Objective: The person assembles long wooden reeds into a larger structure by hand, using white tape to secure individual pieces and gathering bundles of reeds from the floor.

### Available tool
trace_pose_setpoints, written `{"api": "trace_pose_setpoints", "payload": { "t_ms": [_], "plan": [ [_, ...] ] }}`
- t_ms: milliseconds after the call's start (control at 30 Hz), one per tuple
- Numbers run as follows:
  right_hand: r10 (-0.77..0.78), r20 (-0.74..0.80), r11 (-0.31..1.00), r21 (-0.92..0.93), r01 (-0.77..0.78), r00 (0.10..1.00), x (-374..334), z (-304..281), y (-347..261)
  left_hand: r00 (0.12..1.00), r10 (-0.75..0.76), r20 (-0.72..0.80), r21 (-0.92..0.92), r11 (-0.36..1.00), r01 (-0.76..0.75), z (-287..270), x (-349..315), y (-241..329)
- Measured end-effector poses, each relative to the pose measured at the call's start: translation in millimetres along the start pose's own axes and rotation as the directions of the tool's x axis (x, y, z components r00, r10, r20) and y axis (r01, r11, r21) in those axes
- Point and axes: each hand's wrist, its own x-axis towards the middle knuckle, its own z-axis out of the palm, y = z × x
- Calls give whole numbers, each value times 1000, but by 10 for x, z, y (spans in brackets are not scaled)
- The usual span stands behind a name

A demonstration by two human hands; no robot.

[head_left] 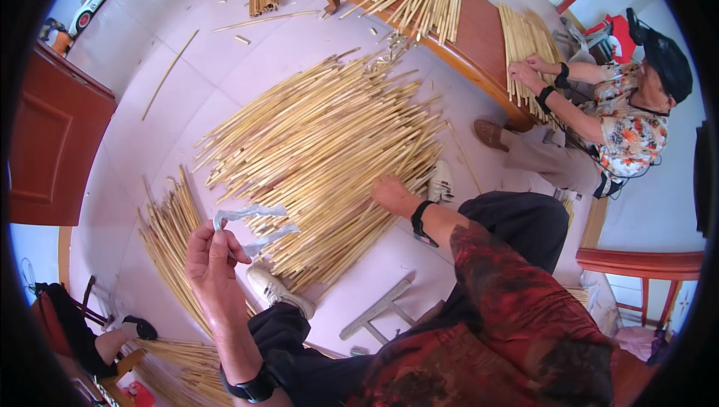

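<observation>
Many sticks [322,160] are spread on the floor [153,156], others borne by the table [466,41]. One strip [251,212] is pinched by the left hand [211,261]. Sticks are touched by the right hand [395,195], whose finger closure cannot be told.

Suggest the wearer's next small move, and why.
Perhaps draw a few of the central sticks together with the right hand: it is at their near edge, while the left hand is occupied, pinching a bent pale strip.
</observation>
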Motion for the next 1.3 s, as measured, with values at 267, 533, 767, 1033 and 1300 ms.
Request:
{"api": "trace_pose_setpoints", "payload": {
  "t_ms": [267,533,767,1033,1300],
  "plan": [
    [-259,-287,927,194,321,922,516,-274,-872,1000,11,-21,-39,999,-12,33,15,-10],
    [-233,-135,892,364,267,963,511,-373,-1013,1000,-6,25,18,1000,5,-22,56,36],
    [153,-351,391,880,269,924,296,-2230,-680,960,-104,260,51,994,94,78,-149,-52],
    [-168,-43,196,978,76,985,-485,-3090,-245,941,129,313,207,958,-200,159,-555,422],
    [-74,-50,-280,960,28,996,-1304,-3040,312,956,19,292,384,913,-136,-85,-892,132]
  ]
}}
